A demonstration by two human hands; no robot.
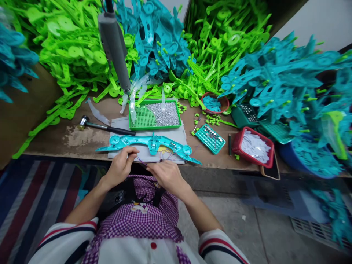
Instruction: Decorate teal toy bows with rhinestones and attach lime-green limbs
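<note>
My left hand is closed, its thumb and fingertips pinching a thin purple wire just in front of the table edge. Knuckles up, my right hand is closed at the other end of that wire; its fingertips are partly hidden. Right behind both hands, a turquoise bow-shaped plastic part lies across a pale cloth. Beside the middle of this part, more thin wires and a small yellow piece show above my right hand.
Behind the part stand a green tray of small screws and a hammer. An electric screwdriver hangs above. To the right are a turquoise compartment tray and a red basket. Green and turquoise parts are heaped behind.
</note>
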